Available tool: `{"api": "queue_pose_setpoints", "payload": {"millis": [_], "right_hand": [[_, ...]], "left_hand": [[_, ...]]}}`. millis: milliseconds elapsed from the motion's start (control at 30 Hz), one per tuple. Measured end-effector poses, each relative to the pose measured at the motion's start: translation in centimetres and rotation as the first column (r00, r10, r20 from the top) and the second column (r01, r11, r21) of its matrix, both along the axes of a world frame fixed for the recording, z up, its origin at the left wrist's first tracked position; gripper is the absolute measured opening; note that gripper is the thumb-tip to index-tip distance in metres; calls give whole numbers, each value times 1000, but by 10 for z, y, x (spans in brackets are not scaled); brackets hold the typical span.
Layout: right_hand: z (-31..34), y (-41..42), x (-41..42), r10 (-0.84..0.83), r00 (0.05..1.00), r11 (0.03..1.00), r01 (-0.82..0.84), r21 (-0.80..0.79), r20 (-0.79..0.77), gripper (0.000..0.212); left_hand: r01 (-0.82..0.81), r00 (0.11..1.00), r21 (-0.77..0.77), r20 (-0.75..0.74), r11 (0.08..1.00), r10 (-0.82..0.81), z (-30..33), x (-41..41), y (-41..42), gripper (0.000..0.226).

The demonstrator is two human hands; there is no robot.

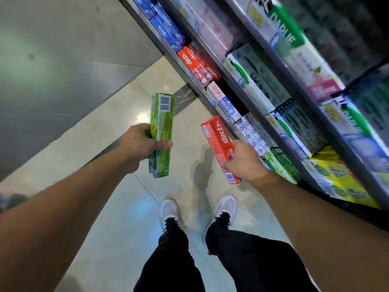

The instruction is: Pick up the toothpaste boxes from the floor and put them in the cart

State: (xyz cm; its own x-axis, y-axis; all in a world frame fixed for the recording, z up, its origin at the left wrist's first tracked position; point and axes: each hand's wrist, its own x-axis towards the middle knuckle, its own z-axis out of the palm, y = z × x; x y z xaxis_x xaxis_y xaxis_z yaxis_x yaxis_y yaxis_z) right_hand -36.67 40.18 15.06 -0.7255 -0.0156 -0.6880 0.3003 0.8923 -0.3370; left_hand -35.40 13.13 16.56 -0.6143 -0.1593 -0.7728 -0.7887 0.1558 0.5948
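My left hand (141, 144) grips a green toothpaste box (161, 131) around its middle, held upright above the floor with the barcode end pointing away from me. My right hand (244, 161) holds a red toothpaste box (217, 140) by its lower half, tilted with its far end leaning left. Both boxes hang at about waist height, apart from each other. No cart is in view.
Store shelves (248, 95) packed with toothpaste boxes run diagonally along the right side. A grey wall (52, 70) stands at the left. The glossy tiled floor (117, 207) lies below, with my two feet in white shoes (170, 209) standing on it.
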Motion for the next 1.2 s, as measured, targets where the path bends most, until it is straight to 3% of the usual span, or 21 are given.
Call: {"api": "queue_pose_setpoints", "payload": {"millis": [167,333,567,833,1033,1200], "right_hand": [[150,-10,-10,34,999,999,-34,-8,-30,46],[289,-17,-16,70,984,998,-70,4,-161,51],[423,-19,5,-121,949,992,104,-75,-291,53],[498,-11,56,-339,879,937,282,-208,-335,40],[528,26,104,-541,767,838,458,-297,-344,37],[550,71,158,-635,669,772,570,-282,-386,30]], "left_hand": [[34,997,-49,-70,998,-38,152,5,-19,40],[78,979,-60,-185,995,-88,292,-1,-25,45],[231,892,-167,-358,958,-277,427,-15,-26,33],[438,740,-271,-432,857,-516,484,-16,-10,33],[632,551,-329,-445,701,-706,510,-29,46,35],[735,395,-384,-427,558,-813,518,-25,114,64]]}}
